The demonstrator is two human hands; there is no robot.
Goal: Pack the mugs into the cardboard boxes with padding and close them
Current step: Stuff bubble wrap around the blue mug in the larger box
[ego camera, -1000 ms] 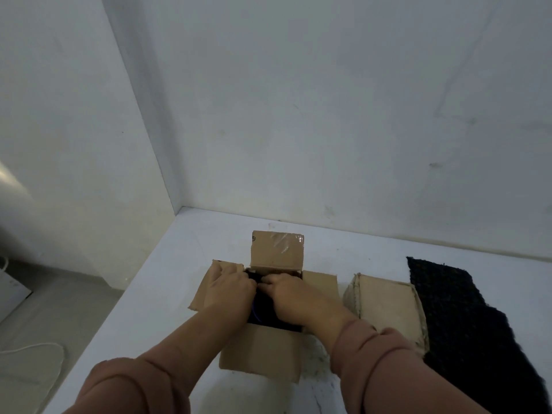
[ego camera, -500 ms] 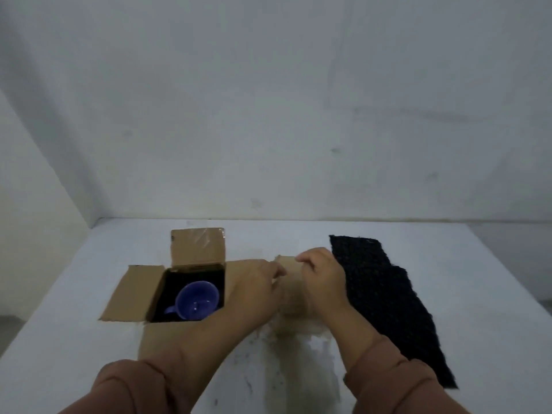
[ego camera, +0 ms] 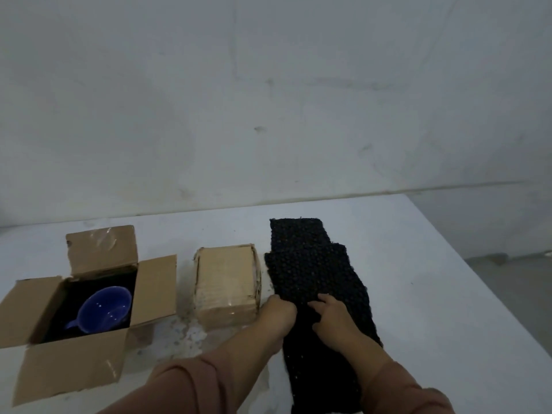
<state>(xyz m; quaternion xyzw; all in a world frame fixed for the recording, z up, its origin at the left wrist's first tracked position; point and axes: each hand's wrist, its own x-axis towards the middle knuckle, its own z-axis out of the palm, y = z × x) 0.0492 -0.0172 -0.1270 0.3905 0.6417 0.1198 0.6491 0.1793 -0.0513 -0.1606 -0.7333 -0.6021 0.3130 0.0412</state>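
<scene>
A white table against a grey wall. At the left, an open box with all four flaps spread holds a blue mug on dark padding. Just right of it stands a closed box. Further right lies a black padding sheet. The left hand curls at the sheet's left edge; the right hand rests on it, fingers bent. Whether either actually pinches the sheet is unclear.

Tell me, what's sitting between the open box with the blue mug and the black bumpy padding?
A small closed cardboard box sits between the open box holding the blue mug and the black padding, seen in the head view.
</scene>
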